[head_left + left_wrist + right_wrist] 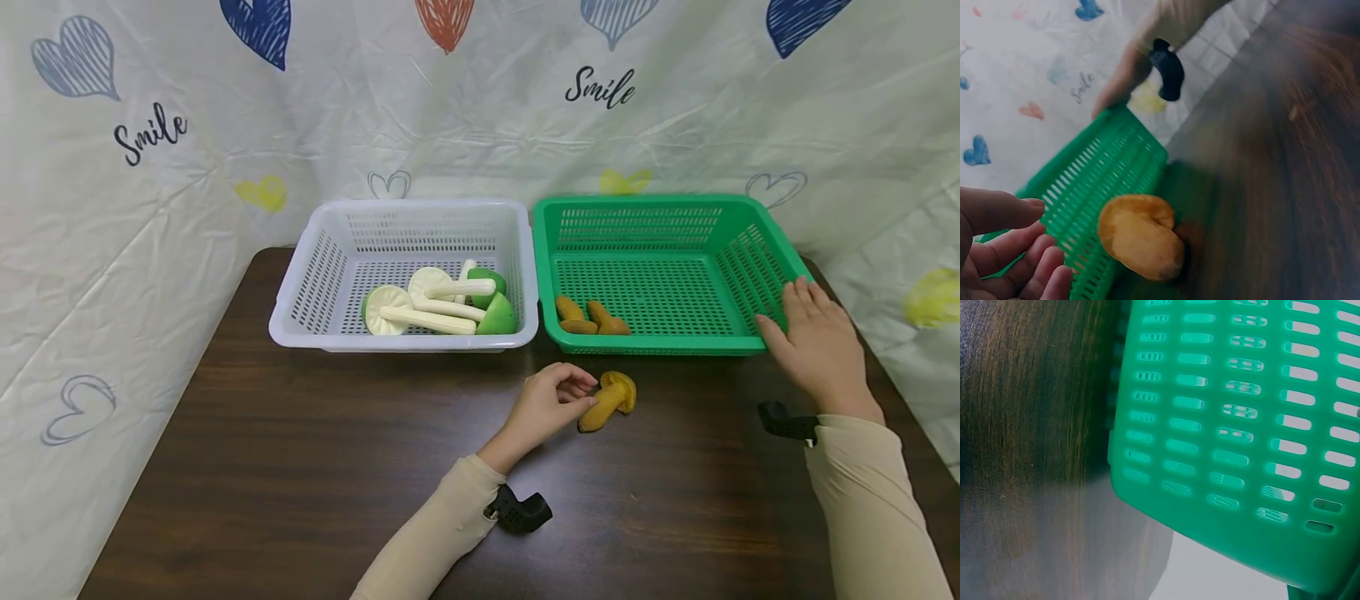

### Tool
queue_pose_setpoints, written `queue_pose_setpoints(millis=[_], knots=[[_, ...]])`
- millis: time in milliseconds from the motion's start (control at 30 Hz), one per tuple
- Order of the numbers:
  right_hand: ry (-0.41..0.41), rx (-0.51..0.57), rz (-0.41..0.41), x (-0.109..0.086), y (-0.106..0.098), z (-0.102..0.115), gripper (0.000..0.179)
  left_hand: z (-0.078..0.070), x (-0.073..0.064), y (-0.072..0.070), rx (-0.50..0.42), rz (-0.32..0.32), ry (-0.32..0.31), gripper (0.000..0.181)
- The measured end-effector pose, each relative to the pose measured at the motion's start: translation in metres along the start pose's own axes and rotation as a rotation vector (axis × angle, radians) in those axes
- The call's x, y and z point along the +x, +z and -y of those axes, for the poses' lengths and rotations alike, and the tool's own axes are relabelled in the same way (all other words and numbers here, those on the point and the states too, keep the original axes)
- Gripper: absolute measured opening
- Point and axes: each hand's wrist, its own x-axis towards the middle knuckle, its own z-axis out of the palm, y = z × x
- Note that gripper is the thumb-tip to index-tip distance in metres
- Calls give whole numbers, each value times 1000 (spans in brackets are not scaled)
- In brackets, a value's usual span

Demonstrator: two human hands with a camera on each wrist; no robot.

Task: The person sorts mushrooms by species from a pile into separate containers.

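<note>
A yellow-brown mushroom [602, 410] lies on the dark table in front of the green basket [652, 343]. My left hand [542, 408] is just left of it, with thumb and fingers loosely bent and nothing between them. In the left wrist view, the fingers [1025, 253] are to one side of the mushroom [1144, 240], with a gap between. My right hand [825, 354] rests on the right rim of the green basket, its fingers fairly straight. The right wrist view shows only the slotted basket wall [1210, 437]; that hand is out of its frame.
Inside the green basket, several brown mushrooms [576, 317] lie at the front left corner. A white basket [405, 342] stands beside it on the left, holding several green-capped mushrooms [450, 304] with pale stems. A patterned cloth [300, 125] hangs behind the table.
</note>
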Motion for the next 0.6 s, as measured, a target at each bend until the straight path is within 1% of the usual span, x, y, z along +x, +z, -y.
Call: queue_pose_setpoints(millis=[100,233,300,500,600], knots=[[3,2,0,0,0,0,70,5,2,3,65,-1,-28,19],[0,1,-5,1,0,0,70,10,6,6,161,11,-38,21],[0,2,-3,1,0,0,70,12,8,8,220,20,-28,21],[8,10,16,0,0,0,70,10,12,17,382,51,30,25],[10,10,16,0,0,-1,70,10,13,22,417,67,29,28]])
